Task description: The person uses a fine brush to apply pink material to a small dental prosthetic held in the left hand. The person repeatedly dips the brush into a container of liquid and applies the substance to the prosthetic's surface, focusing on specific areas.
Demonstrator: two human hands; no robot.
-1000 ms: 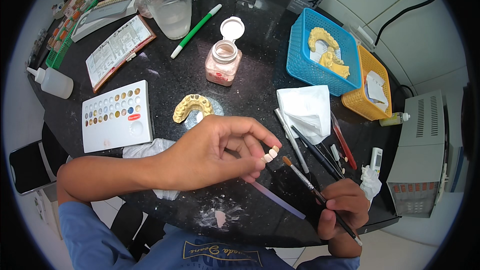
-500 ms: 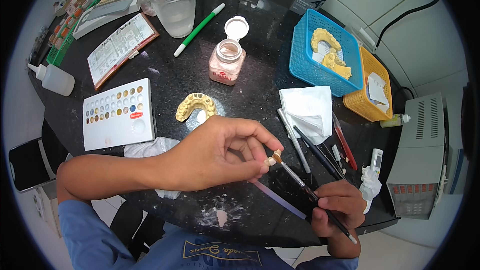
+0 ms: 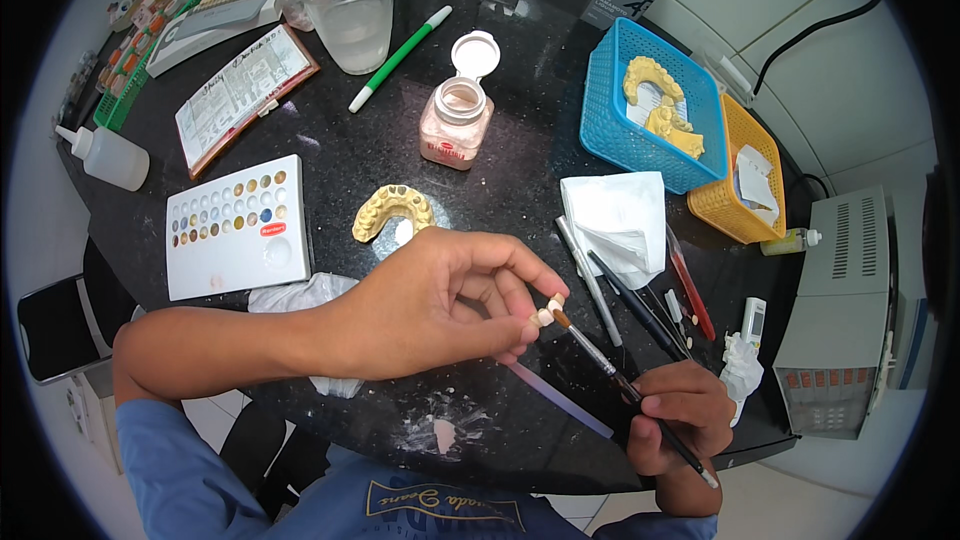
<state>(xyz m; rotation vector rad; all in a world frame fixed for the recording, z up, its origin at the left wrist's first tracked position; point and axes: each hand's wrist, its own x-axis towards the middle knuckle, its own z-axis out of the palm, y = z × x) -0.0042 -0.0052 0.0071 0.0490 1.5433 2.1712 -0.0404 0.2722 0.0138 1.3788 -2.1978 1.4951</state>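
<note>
Pinched between the thumb and fingertips of my left hand (image 3: 430, 305) is a small cream dental bridge (image 3: 544, 317) of joined tooth shapes. My right hand (image 3: 685, 412) grips a fine brush (image 3: 596, 353) by its dark handle. The brown bristle tip meets the bridge's right side, touching it or very close. Just beyond my left hand lies a yellow plaster dental model (image 3: 392, 206), shaped like an arch. Farther back stands an open jar (image 3: 454, 145) of pale pink powder, its flip lid raised.
A white palette (image 3: 240, 260) with coloured wells lies to the left. At the right are a blue basket (image 3: 600, 120) of plaster models, a yellow basket (image 3: 735, 220), folded white tissue (image 3: 625, 205) and several slim tools. A water cup (image 3: 352, 30) and a green marker (image 3: 402, 58) sit farther back.
The brush tip has shifted slightly right and down along the bridge, and my right hand with it. The bridge appears turned a little in my left fingers.
</note>
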